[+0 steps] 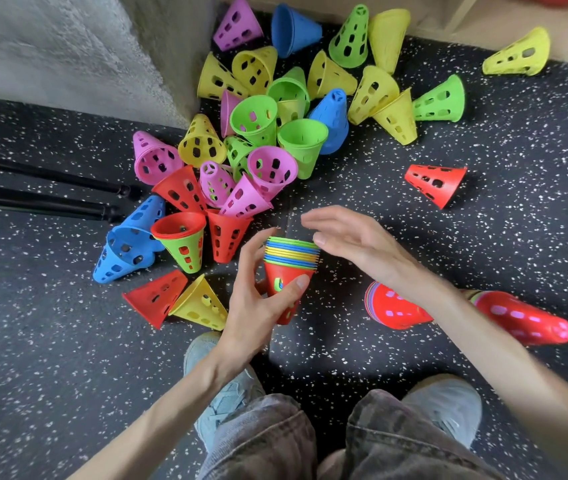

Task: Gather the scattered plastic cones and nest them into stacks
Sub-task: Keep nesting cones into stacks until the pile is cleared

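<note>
In the head view, I am looking down at a speckled dark floor [517, 209] where many plastic cones are lying scattered. My left hand [258, 299] is gripping a nested stack [291, 263] of cones, thumb on the near side and fingers curled around the far side of the red outer cone. The stack is standing with its wide mouth up and its narrow tip pointing down toward me, so the long axis is running nearly upright, a little tilted. Rims of green, yellow and blue are showing at the top.

My right hand [351, 237] is hovering just beside the stack's rim, on its right. The fingers are straight and relaxed, and it is holding nothing.

The main pile [258, 133] is lying ahead of both hands, away from me and a little to the left. The nearest loose pieces are a red cone [227, 233] and a green cone with a red one inside [182, 244], both mouth up, just to the left of the stack. A single red cone [436, 183] is lying on its side to the right, nearer to the free right hand.

Two finished stacks [396, 310] are lying on their sides under my right forearm.

I am judging that the free right hand is the one to fetch the next cone.
</note>
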